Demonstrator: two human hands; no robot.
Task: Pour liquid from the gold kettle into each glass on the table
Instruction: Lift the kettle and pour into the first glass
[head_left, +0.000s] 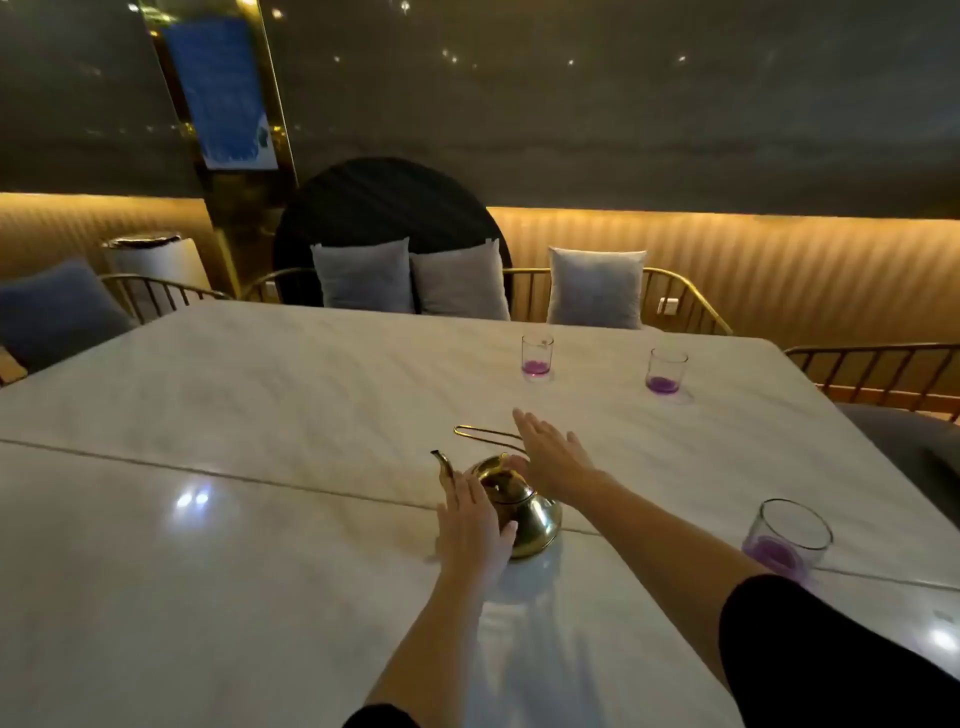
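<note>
The gold kettle (524, 512) stands upright on the white marble table (260, 426), spout to the left and thin wire handle reaching back. My left hand (475, 525) lies flat against the kettle's near left side, fingers apart. My right hand (550, 454) hovers open over the lid and handle, thumb by the lid knob. Three clear glasses hold a little purple liquid: one at the far middle (536, 357), one at the far right (666, 371), and one near the right (785, 540) beside my right forearm.
Gold-railed benches with grey cushions (462, 283) line the table's far side and right side. A blue cushion (52, 312) sits at the far left. A seam runs across the tabletop just behind the kettle.
</note>
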